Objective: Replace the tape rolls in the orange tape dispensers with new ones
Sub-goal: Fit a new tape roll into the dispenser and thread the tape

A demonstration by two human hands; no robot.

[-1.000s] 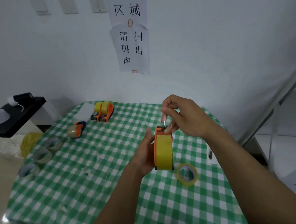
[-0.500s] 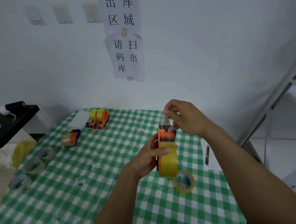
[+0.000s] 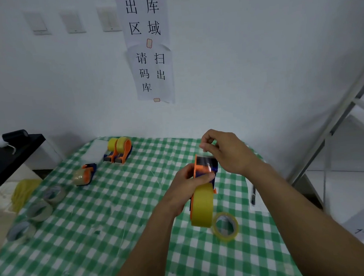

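One orange dispenser (image 3: 202, 169), yellow roll (image 3: 202, 205) inside, left hand (image 3: 183, 194) clamped round it, right hand (image 3: 228, 153) pinching its tape end (image 3: 204, 156)

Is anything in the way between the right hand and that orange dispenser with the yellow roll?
Nothing visible. The right hand sits above the orange plastic tape dispenser, which the left hand grips; its fingers seem to pinch the tape end there.

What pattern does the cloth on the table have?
The tablecloth is green-and-white checked, seen best in the head view.
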